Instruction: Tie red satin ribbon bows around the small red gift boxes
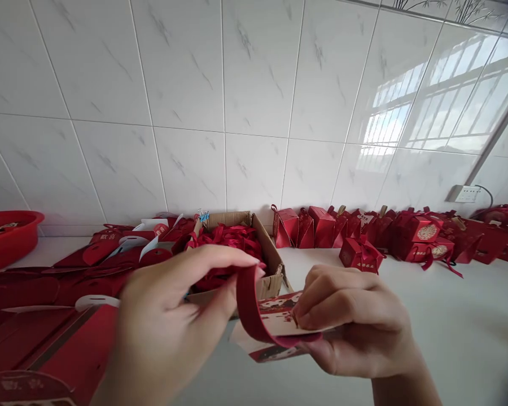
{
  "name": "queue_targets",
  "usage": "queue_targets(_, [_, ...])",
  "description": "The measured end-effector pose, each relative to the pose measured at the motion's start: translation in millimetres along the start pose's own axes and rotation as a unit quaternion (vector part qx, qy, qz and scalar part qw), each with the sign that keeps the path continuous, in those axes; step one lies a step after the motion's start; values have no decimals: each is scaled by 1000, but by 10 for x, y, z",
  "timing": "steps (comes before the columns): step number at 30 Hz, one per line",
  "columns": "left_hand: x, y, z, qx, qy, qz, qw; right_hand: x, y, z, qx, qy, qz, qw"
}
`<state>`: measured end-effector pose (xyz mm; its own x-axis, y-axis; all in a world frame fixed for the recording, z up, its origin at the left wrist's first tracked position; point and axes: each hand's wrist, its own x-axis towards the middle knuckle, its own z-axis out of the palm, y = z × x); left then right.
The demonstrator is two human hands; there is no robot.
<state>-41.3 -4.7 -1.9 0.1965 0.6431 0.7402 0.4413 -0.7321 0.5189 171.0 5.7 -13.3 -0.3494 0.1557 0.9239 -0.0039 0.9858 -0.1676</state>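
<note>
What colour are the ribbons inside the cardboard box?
Red; the ribbons show best in the head view.

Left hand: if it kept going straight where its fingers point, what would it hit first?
The left hand pinches the curled red card, also held by the right hand. Past that, it would probably meet the cardboard box of red ribbons just behind, though depth is unclear.

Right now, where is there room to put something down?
Bare table lies right of the right hand, in front of the row of red boxes. The left side is crowded with flat red cards up to the cardboard box.
</note>
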Motion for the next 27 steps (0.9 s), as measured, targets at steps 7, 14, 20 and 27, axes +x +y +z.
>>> queue_targets(7, [106, 220, 118, -233, -183, -134, 946, -11, -37, -34, 17, -1, 11, 1000])
queue_targets(14, [57, 218, 122, -280, -224, -164, 919, -34, -40, -27, 40, 4, 22, 999])
queue_targets(20, [39, 239, 125, -276, -208, -144, 927, -50, -30, -49, 37, 3, 34, 999])
queue_targets(27, [32, 189, 82, -225, -203, -118, 946, -48, -42, -31, 29, 9, 25, 999])
